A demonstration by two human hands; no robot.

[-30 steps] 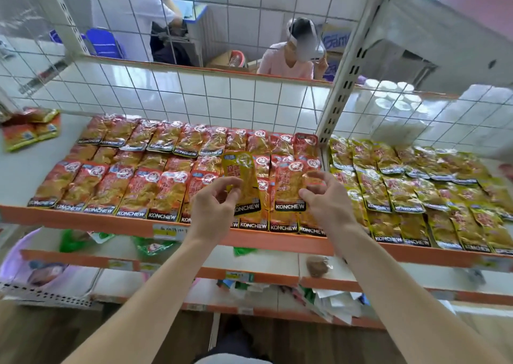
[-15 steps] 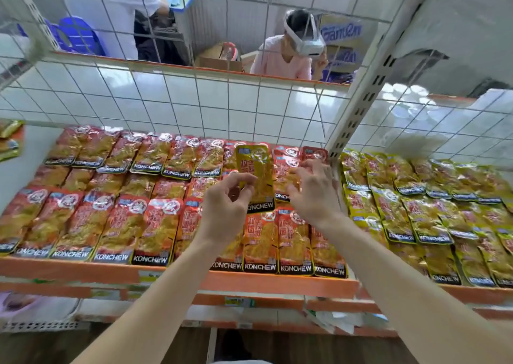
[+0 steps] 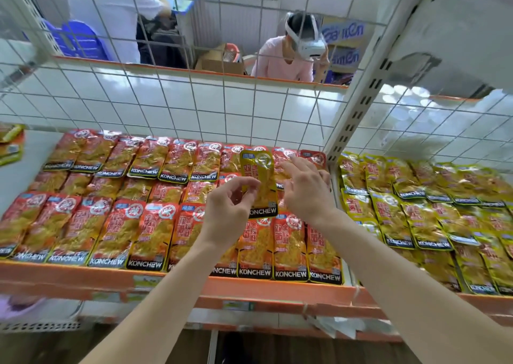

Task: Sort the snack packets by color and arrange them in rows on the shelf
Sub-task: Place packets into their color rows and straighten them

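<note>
Red snack packets (image 3: 155, 225) lie in three rows on the left bay of the orange-edged shelf (image 3: 166, 279). Yellow-green packets (image 3: 416, 213) fill the right bay in rows. My left hand (image 3: 230, 205) pinches one yellow packet (image 3: 259, 180) by its left edge and holds it upright above the red rows. My right hand (image 3: 305, 189) is beside it on the right, fingers stretched out over the red packets (image 3: 313, 157) at the back right corner of the left bay. Whether those fingers touch the packets is unclear.
A white upright post (image 3: 358, 108) splits the two bays, with wire mesh (image 3: 166, 105) behind them. A few mixed packets (image 3: 11, 147) lie at the far left. Lower shelves hold paper scraps. Beyond the mesh a person in pink (image 3: 283, 61) wears a headset.
Both hands moved up and toward the back of the shelf. My right hand let go of the red packet it held and now reaches flat over the back row. The yellow packet stays in my left hand.
</note>
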